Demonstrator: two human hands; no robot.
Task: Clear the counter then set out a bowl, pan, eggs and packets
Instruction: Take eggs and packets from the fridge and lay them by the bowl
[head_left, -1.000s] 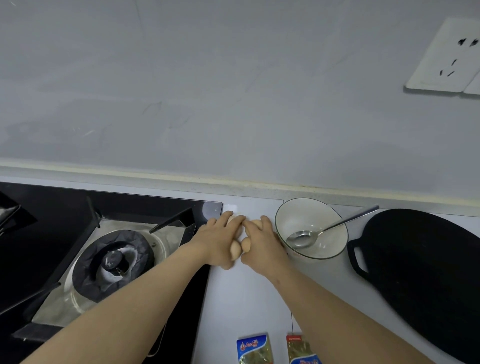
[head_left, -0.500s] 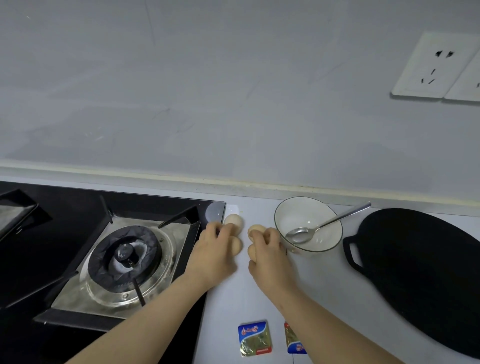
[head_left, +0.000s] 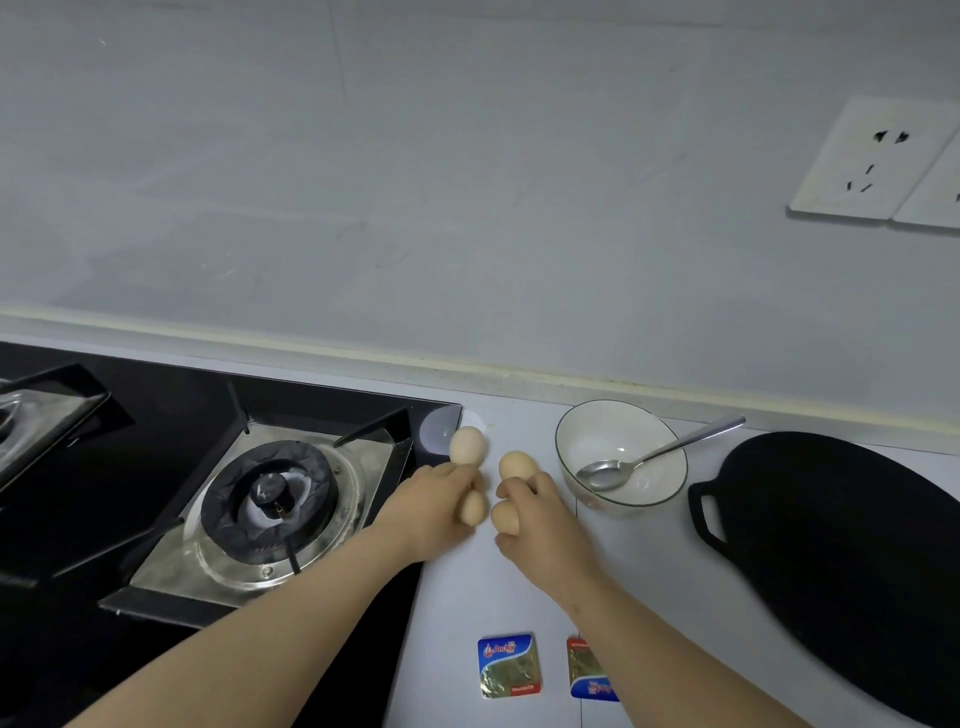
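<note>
While our left hand (head_left: 431, 512) curls on an egg (head_left: 471, 506) and our right hand (head_left: 540, 512) on another (head_left: 505, 517), two more eggs (head_left: 467, 445) lie just beyond, near the bench's back edge. Bowl (head_left: 621, 457) and pan (head_left: 841, 561) sit rightward, packets (head_left: 509, 665) at the front.

From my feed, the black pan (head_left: 831, 561), right of the right hand (head_left: 540, 525), runs off the right edge. That forearm covers the left part of the second packet (head_left: 592, 680); its print is too small for me to read. Left hand (head_left: 431, 512) curls over an egg (head_left: 474, 506), its fingertips hidden. Second burner (head_left: 31, 415), far left of the left hand, is cropped. Wall socket (head_left: 872, 161) pair: right plate cut off.
</note>
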